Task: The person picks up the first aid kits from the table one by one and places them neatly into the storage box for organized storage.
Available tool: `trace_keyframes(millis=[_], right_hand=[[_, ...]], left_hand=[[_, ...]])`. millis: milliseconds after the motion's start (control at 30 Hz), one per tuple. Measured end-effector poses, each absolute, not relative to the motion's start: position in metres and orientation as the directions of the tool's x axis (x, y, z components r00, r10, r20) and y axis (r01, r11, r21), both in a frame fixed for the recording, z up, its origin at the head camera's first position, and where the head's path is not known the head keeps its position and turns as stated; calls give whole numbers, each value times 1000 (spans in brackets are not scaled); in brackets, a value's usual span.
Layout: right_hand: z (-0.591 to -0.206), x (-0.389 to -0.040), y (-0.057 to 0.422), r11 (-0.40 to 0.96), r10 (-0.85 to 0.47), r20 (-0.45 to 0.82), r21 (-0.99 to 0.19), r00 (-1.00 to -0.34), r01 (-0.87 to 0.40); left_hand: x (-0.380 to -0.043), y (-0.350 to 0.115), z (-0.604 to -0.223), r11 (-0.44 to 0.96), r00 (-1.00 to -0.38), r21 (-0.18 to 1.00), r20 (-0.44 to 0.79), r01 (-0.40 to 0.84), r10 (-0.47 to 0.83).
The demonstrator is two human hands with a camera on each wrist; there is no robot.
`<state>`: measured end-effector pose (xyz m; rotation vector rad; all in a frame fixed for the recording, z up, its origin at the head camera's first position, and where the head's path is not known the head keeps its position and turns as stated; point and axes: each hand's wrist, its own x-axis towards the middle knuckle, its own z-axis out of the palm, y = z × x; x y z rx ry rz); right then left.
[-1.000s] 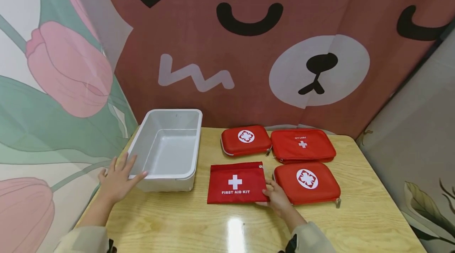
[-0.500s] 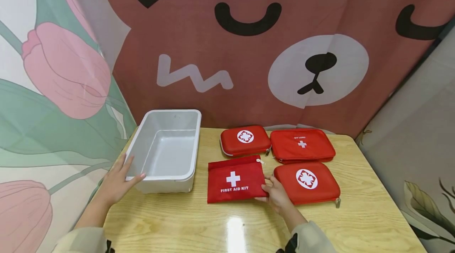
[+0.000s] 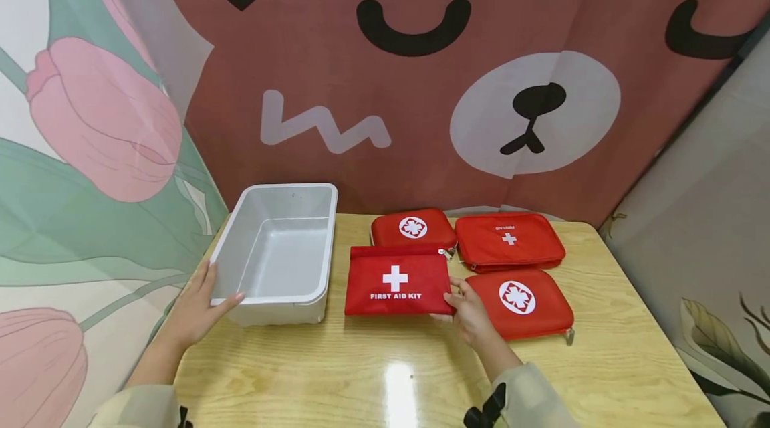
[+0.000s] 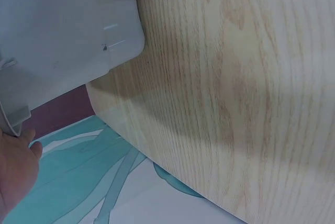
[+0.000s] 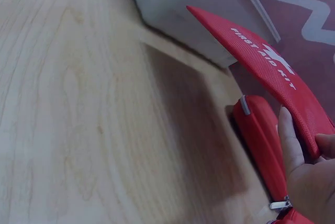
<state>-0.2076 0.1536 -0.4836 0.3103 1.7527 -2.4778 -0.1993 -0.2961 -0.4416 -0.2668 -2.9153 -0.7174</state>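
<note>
In the head view my right hand pinches the right edge of a flat red first aid pouch, thumb on top and fingers beneath. The right wrist view shows the pouch lifted off the table, its shadow below. It bends slightly and carries a white cross and lettering. My left hand rests with spread fingers at the near left corner of a light grey plastic bin. That bin has nothing inside. In the left wrist view, the left hand shows only partly, against the rim.
Behind the pouch lies a red hard case, partly covered. To its right are a red soft first aid case and another red hard case. All stand on a wooden table against a printed curtain.
The pouch has risen from the table and moved slightly away from me, and now overlaps the rear hard case in view. My left hand has stayed at the bin's corner.
</note>
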Motion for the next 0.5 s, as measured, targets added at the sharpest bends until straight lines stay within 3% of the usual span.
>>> trace_keyframes(millis=[500], right_hand=[[-460,-212,150,-455,31,-182,-878,-983,149]], left_hand=[[-202,-297,-442,865,-985,471,111,172,135]])
